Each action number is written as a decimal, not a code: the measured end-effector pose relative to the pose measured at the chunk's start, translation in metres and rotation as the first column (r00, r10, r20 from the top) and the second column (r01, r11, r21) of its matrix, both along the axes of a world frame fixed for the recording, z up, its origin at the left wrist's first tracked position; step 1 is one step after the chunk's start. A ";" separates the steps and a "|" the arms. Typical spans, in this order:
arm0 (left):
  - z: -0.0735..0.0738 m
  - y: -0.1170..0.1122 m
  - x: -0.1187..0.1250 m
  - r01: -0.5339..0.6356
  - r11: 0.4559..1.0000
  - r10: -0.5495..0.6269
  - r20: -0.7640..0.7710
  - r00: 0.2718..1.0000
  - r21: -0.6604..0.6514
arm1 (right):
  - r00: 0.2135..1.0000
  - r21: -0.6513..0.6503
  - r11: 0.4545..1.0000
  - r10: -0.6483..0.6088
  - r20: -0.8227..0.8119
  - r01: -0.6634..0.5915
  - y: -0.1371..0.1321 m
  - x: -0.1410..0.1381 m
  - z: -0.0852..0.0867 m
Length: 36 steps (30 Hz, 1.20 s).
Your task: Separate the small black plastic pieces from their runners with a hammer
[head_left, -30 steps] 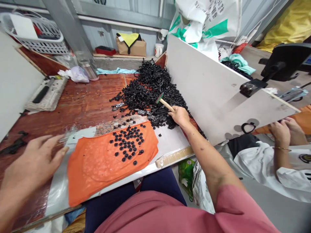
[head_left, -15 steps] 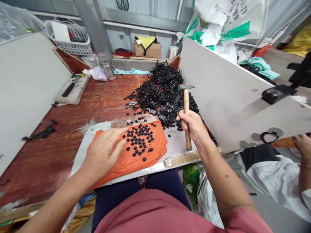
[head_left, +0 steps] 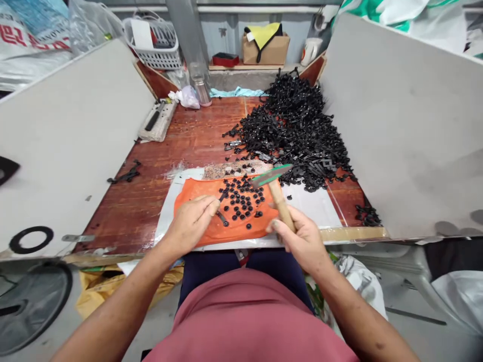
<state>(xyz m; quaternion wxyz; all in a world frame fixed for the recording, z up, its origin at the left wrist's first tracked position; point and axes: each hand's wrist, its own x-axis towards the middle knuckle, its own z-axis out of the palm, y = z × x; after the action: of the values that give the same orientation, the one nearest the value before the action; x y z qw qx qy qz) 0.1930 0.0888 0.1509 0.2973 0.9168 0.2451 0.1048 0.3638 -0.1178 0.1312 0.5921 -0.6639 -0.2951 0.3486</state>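
My right hand (head_left: pixel 299 235) is closed around the wooden handle of a hammer (head_left: pixel 280 202), its head raised over the far right part of an orange cloth (head_left: pixel 206 188). Pinched in my left hand (head_left: pixel 193 219) is a small black plastic piece (head_left: pixel 223 218), its ends poking out past the fingertips above the cloth. Several round black knobs (head_left: pixel 241 203) lie scattered on the cloth to the right of that hand. Behind them rises a large pile of black plastic parts (head_left: pixel 298 125). My left fingers hide the middle of the held piece.
White side panels (head_left: pixel 392 110) flank the red-brown table (head_left: pixel 204 130). One black part (head_left: pixel 127 173) lies at left, near a worn block (head_left: pixel 158 123) with a dark-handled tool on it. A metal flask (head_left: pixel 203 90) and a cardboard box (head_left: pixel 264 50) stand at the back.
My left hand, earlier spread over the cloth, now pinches a black plastic piece. The hammer has come from beside the pile to over the cloth, its head tilted. The view has turned left.
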 end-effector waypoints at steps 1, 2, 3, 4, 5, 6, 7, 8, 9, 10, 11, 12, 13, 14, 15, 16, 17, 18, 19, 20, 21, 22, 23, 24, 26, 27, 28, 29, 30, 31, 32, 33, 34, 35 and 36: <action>-0.004 0.006 -0.009 0.013 1.000 -0.014 -0.048 0.999 -0.019 | 0.998 -0.032 0.999 -0.042 0.049 0.044 -0.009 0.006 -0.006; -0.008 0.010 -0.017 0.026 0.999 -0.029 -0.091 0.995 -0.035 | 0.992 -0.069 0.994 -0.079 0.099 0.086 -0.017 0.013 -0.014; -0.013 0.013 -0.022 0.039 0.998 -0.045 -0.124 0.991 -0.046 | 0.983 -0.105 0.986 -0.112 0.148 0.128 -0.026 0.019 -0.022; -0.017 0.013 -0.025 0.049 0.997 -0.056 -0.148 0.987 -0.053 | 0.972 -0.136 0.977 -0.135 0.190 0.162 -0.034 0.024 -0.031; -0.022 0.012 -0.025 0.056 0.997 -0.065 -0.163 0.984 -0.056 | 0.964 -0.160 0.969 -0.148 0.221 0.185 -0.041 0.029 -0.039; -0.026 0.009 -0.024 0.066 0.996 -0.074 -0.172 0.982 -0.056 | 0.959 -0.176 0.964 -0.157 0.237 0.201 -0.047 0.032 -0.047; -0.030 0.006 -0.022 0.076 0.996 -0.084 -0.176 0.981 -0.052 | 0.957 -0.182 0.960 -0.167 0.238 0.213 -0.051 0.034 -0.054; -0.033 0.003 -0.019 0.088 0.995 -0.095 -0.179 0.979 -0.047 | 0.957 -0.179 0.958 -0.181 0.229 0.224 -0.054 0.035 -0.059; -0.036 -0.001 -0.016 0.097 0.994 -0.103 -0.183 0.978 -0.040 | 0.956 -0.172 0.956 -0.198 0.214 0.237 -0.056 0.035 -0.062; -0.038 -0.003 -0.013 0.103 0.994 -0.107 -0.191 0.976 -0.033 | 0.956 -0.163 0.955 -0.216 0.199 0.249 -0.056 0.035 -0.064; -0.039 -0.006 -0.012 0.105 0.994 -0.109 -0.202 0.973 -0.029 | 0.955 -0.153 0.953 -0.230 0.187 0.260 -0.055 0.034 -0.065; -0.039 -0.007 -0.010 0.103 0.994 -0.107 -0.216 0.971 -0.027 | 0.955 -0.149 0.953 -0.236 0.178 0.263 -0.054 0.034 -0.065; -0.039 -0.008 -0.010 0.099 0.995 -0.103 -0.232 0.967 -0.026 | 0.956 -0.146 0.954 -0.236 0.172 0.262 -0.053 0.034 -0.065; -0.039 -0.008 -0.010 0.096 0.995 -0.100 -0.245 0.964 -0.025 | 0.958 -0.145 0.956 -0.232 0.168 0.256 -0.051 0.034 -0.065; -0.039 -0.008 -0.010 0.094 0.995 -0.097 -0.255 0.962 -0.023 | 0.960 -0.143 0.958 -0.226 0.165 0.250 -0.050 0.034 -0.065; -0.038 -0.008 -0.010 0.093 0.995 -0.095 -0.260 0.961 -0.021 | 0.961 -0.141 0.959 -0.223 0.164 0.247 -0.049 0.035 -0.065; -0.037 -0.008 -0.010 0.094 0.995 -0.095 -0.262 0.960 -0.019 | 0.961 -0.139 0.960 -0.220 0.165 0.243 -0.049 0.035 -0.065; -0.037 -0.009 -0.010 0.097 0.995 -0.098 -0.262 0.960 -0.018 | 0.961 -0.136 0.961 -0.218 0.168 0.242 -0.049 0.035 -0.065; -0.037 -0.009 -0.010 0.104 0.994 -0.105 -0.262 0.959 -0.019 | 0.961 -0.135 0.961 -0.216 0.173 0.240 -0.049 0.035 -0.065; -0.037 -0.009 -0.010 0.112 0.993 -0.113 -0.264 0.958 -0.020 | 0.961 -0.136 0.962 -0.213 0.176 0.238 -0.049 0.034 -0.065; -0.037 -0.010 -0.009 0.121 0.992 -0.122 -0.267 0.956 -0.019 | 0.961 -0.137 0.962 -0.212 0.178 0.237 -0.049 0.034 -0.064; -0.037 -0.010 -0.009 0.128 0.992 -0.128 -0.270 0.954 -0.016 | 0.961 -0.140 0.961 -0.211 0.180 0.237 -0.049 0.034 -0.063; -0.037 -0.011 -0.008 0.133 0.991 -0.131 -0.275 0.952 -0.012 | 0.961 -0.145 0.961 -0.209 0.182 0.237 -0.049 0.033 -0.063; -0.037 -0.011 -0.008 0.135 0.991 -0.132 -0.280 0.951 -0.007 | 0.960 -0.149 0.960 -0.209 0.186 0.238 -0.049 0.033 -0.062; -0.037 -0.011 -0.007 0.132 0.991 -0.126 -0.294 0.948 0.003 | 0.957 -0.158 0.958 -0.207 0.202 0.241 -0.049 0.033 -0.063; -0.036 -0.011 -0.007 0.130 0.991 -0.123 -0.302 0.945 0.005 | 0.955 -0.165 0.957 -0.201 0.216 0.238 -0.050 0.033 -0.063; -0.035 -0.011 -0.006 0.129 0.992 -0.121 -0.311 0.942 0.004 | 0.953 -0.175 0.957 -0.189 0.235 0.233 -0.050 0.033 -0.064; -0.034 -0.011 -0.006 0.128 0.992 -0.122 -0.321 0.939 0.000 | 0.950 -0.186 0.957 -0.171 0.260 0.223 -0.051 0.033 -0.065; -0.033 -0.010 -0.005 0.128 0.992 -0.123 -0.331 0.936 -0.006 | 0.943 -0.200 0.956 -0.148 0.298 0.213 -0.053 0.033 -0.065; -0.032 -0.009 -0.005 0.130 0.991 -0.127 -0.343 0.931 -0.013 | 0.930 -0.217 0.955 -0.116 0.349 0.201 -0.054 0.033 -0.063; -0.031 -0.009 -0.004 0.132 0.991 -0.130 -0.354 0.926 -0.019 | 0.906 -0.231 0.954 -0.082 0.415 0.192 -0.056 0.033 -0.061; -0.031 -0.008 -0.003 0.136 0.990 -0.135 -0.366 0.921 -0.024 | 0.871 -0.239 0.954 -0.044 0.490 0.183 -0.056 0.032 -0.057; -0.030 -0.007 -0.003 0.140 0.990 -0.139 -0.377 0.915 -0.025 | 0.825 -0.242 0.956 -0.001 0.565 0.167 -0.057 0.031 -0.051; -0.030 -0.007 -0.003 0.145 0.989 -0.143 -0.385 0.912 -0.023 | 0.773 -0.246 0.959 0.049 0.633 0.141 -0.056 0.029 -0.044; -0.029 -0.006 -0.002 0.149 0.989 -0.144 -0.390 0.909 -0.018 | 0.721 -0.255 0.961 0.104 0.685 0.103 -0.055 0.026 -0.036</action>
<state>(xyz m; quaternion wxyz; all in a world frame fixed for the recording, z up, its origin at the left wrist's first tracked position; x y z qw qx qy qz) 0.1909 0.0825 0.1214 0.2438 0.9369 0.2291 -0.1010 0.3896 -0.1724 0.0948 0.3407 -0.8213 -0.4435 0.1128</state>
